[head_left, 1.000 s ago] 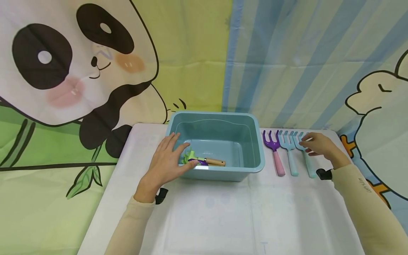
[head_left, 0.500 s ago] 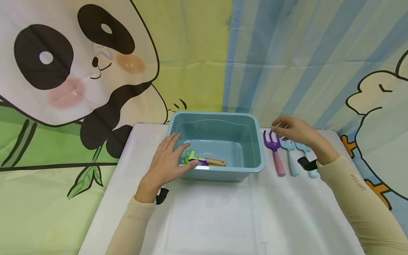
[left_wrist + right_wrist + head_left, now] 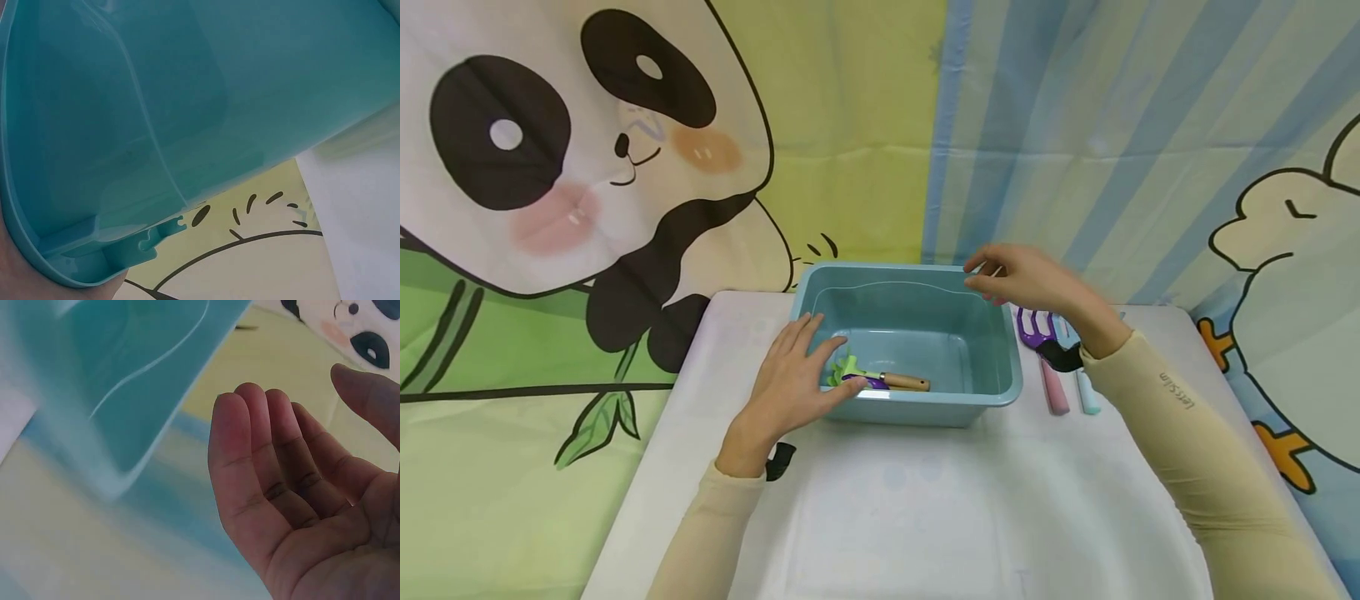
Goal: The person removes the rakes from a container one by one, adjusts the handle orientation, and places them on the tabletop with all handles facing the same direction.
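My left hand (image 3: 790, 371) rests at the near left corner of a blue-green plastic bin (image 3: 925, 412), its fingers spread along the rim and its thumb by the front edge. In the right wrist view, my right hand (image 3: 300, 494) holds nothing; its fingers bend slightly and the thumb stands apart. The head view has it over the bin's far right corner. Inside the bin, near the front left, lie a green-headed garden tool with a wooden handle (image 3: 907, 382) and a purple piece (image 3: 874, 383). A purple hand fork with a pink handle (image 3: 1055, 390) lies right of the bin.
A light blue hand fork (image 3: 1087, 394) lies beside the purple one, partly covered by my right wrist. My right sleeve (image 3: 1172, 425) hides most of what lies further right. A white-covered table (image 3: 910, 517) meets a printed cloth backdrop (image 3: 850, 167) behind the bin.
My right hand has moved left from above the light blue forks, past the purple fork, to the bin's far right corner. My left hand and the bin have stayed put.
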{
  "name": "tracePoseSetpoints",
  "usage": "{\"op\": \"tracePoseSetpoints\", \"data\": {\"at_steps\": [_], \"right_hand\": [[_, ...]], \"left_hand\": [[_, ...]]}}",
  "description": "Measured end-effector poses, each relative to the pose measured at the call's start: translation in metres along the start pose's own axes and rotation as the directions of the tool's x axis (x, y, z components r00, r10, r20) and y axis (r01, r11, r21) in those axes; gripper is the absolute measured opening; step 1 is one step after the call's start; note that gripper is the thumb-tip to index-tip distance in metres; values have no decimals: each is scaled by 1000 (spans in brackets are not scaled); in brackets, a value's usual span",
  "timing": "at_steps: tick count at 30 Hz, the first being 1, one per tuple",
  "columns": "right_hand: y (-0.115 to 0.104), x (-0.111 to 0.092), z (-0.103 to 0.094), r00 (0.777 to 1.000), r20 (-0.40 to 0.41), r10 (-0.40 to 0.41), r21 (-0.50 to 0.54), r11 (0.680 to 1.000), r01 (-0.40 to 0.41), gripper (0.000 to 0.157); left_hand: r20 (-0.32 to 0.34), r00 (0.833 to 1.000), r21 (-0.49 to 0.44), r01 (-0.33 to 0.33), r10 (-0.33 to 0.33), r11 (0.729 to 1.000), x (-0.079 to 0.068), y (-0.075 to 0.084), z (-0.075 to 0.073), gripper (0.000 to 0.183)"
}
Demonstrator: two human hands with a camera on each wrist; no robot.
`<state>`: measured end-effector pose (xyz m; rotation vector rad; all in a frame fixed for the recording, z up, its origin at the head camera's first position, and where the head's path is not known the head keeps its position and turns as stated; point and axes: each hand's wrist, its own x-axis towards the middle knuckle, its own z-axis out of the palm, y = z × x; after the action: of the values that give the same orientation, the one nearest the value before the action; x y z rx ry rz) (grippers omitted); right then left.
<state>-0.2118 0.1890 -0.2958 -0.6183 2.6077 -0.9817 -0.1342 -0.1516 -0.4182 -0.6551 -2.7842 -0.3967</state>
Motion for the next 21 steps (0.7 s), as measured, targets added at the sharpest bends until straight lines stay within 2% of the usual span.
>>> {"op": "tracePoseSetpoints", "data": {"at_steps": [4,8,12,17,21], "right_hand": [[-8,26,22,995,82,-58,11,998,58,32],[-12,50,49,976,211,-49,-19,998,55,32],[-11,70,74,936,352,9,-6,1000,-7,35],[-4,87,97,883,463,79,52,992,-116,42],[5,95,112,827,550,116,74,980,-186,40]], "left_hand": [[-2,1000,3,3,-3,1000,-1,-1,0,78],[14,1000,10,15,-15,1000,-2,-1,-1,78],[22,1000,14,17,-17,1000,-2,-1,-1,78],[24,1000,10,14,-14,1000,-1,1,-2,77],[16,1000,11,9,-9,1000,-1,2,-2,76]]}}
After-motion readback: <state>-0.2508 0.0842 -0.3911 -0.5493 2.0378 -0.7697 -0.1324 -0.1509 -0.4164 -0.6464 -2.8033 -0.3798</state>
